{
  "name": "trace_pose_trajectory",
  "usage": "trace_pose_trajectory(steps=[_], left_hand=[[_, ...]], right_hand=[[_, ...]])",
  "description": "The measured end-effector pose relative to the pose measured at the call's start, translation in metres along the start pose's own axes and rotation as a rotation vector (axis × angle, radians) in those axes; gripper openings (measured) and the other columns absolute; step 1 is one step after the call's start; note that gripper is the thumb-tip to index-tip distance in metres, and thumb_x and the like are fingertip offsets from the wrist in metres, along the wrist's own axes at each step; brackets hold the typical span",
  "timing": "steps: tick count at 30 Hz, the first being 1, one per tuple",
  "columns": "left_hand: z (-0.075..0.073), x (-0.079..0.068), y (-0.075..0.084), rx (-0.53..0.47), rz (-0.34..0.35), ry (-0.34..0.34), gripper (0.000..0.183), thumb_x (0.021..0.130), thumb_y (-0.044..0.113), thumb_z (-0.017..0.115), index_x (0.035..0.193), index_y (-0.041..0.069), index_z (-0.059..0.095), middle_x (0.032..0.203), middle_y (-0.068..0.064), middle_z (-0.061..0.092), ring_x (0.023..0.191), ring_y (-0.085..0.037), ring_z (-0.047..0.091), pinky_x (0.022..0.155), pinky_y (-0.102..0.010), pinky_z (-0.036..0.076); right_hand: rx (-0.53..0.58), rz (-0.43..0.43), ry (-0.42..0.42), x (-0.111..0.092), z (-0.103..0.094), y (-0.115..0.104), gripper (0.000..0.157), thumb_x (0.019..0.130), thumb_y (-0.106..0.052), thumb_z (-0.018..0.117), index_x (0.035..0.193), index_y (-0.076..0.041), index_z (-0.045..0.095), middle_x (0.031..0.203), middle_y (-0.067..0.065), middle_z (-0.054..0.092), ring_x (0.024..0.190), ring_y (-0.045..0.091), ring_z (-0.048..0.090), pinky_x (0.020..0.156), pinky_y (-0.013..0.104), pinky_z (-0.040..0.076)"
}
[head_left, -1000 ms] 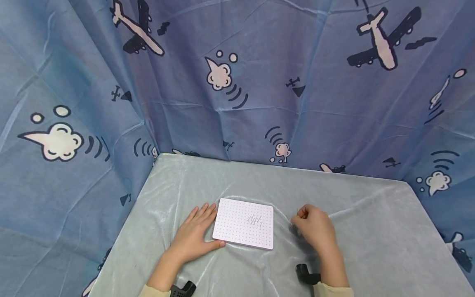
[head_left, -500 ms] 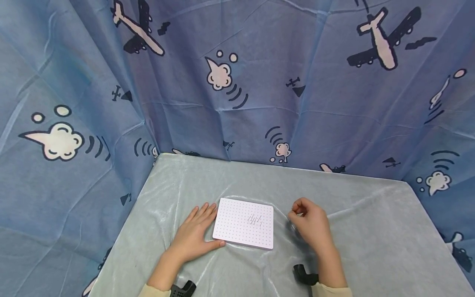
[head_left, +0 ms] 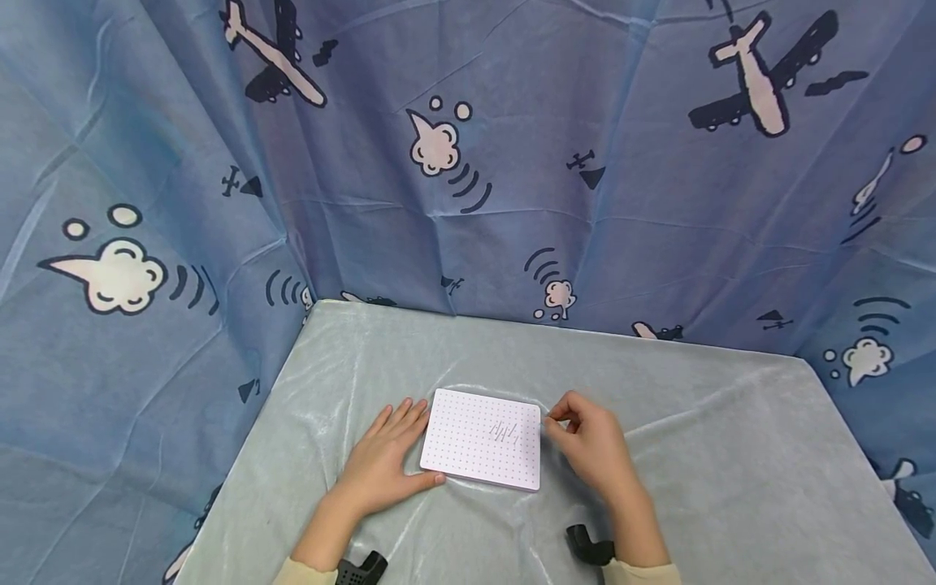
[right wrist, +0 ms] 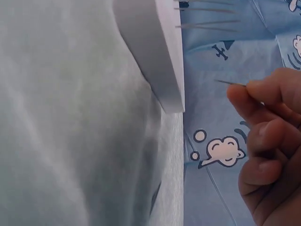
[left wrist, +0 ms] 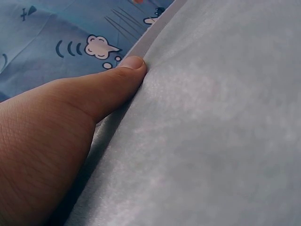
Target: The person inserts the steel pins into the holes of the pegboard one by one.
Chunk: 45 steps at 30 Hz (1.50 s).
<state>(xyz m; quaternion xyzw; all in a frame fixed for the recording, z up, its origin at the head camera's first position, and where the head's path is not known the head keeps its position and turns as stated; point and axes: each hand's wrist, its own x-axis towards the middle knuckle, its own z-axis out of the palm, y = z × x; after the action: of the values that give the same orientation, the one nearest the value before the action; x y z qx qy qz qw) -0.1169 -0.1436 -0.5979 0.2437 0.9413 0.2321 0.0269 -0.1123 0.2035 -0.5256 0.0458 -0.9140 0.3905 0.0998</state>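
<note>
A white board with a grid of small dots lies on the cloth-covered table. Several thin needles stand up from its right half; in the right wrist view these upright needles show from the side. My left hand rests at the board's left side, fingers straight, its thumb against the near edge. Just off the board's right edge, my right hand pinches one thin needle between thumb and forefinger, its bare end pointing toward the board. The needle's other end is hidden by the fingertips.
Pale grey cloth with creases covers the table. A blue curtain printed with planes and clouds hangs behind and at the sides. Black devices sit at both wrists, one beside the right wrist.
My right hand has moved left with the needle, from well to the right of the board to just beside its right edge. The left hand has stayed in place.
</note>
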Motion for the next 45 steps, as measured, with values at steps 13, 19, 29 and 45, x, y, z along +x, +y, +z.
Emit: trace_pose_trajectory(steps=[13,19,29,45], left_hand=[[0.001,0.000,-0.001,-0.003,0.003,0.009,0.111,0.088,0.081,0.070,0.170,0.012,0.040,0.178,0.000,0.031,0.167,-0.021,0.019,0.138,-0.041,0.006],[0.002,0.000,-0.002,-0.003,0.004,0.006,0.112,0.088,0.082,0.069,0.171,0.013,0.039,0.178,0.000,0.030,0.167,-0.021,0.018,0.138,-0.040,0.005],[0.001,0.000,-0.001,-0.012,0.009,0.009,0.111,0.089,0.079,0.071,0.171,0.012,0.039,0.178,-0.001,0.030,0.167,-0.022,0.018,0.138,-0.040,0.005],[0.001,0.000,-0.002,-0.017,0.015,0.021,0.112,0.089,0.082,0.069,0.170,0.011,0.040,0.178,-0.002,0.031,0.167,-0.023,0.019,0.138,-0.043,0.007]], right_hand=[[-0.079,-0.064,-0.101,-0.002,0.012,-0.007,0.027,0.086,-0.002,0.084,0.082,-0.025,0.069,0.072,-0.015,0.063,0.059,0.006,0.050,0.053,0.026,0.043],[-0.105,-0.054,-0.125,-0.004,0.015,-0.007,0.028,0.086,-0.006,0.086,0.082,-0.027,0.068,0.071,-0.017,0.061,0.060,0.006,0.050,0.054,0.026,0.042],[-0.143,-0.085,-0.124,-0.003,0.018,-0.005,0.031,0.086,-0.007,0.087,0.081,-0.029,0.065,0.072,-0.020,0.062,0.057,0.004,0.049,0.053,0.026,0.041],[-0.206,-0.116,-0.146,-0.002,0.024,-0.008,0.033,0.087,-0.005,0.086,0.079,-0.028,0.063,0.075,-0.018,0.067,0.057,0.002,0.045,0.052,0.026,0.038]])
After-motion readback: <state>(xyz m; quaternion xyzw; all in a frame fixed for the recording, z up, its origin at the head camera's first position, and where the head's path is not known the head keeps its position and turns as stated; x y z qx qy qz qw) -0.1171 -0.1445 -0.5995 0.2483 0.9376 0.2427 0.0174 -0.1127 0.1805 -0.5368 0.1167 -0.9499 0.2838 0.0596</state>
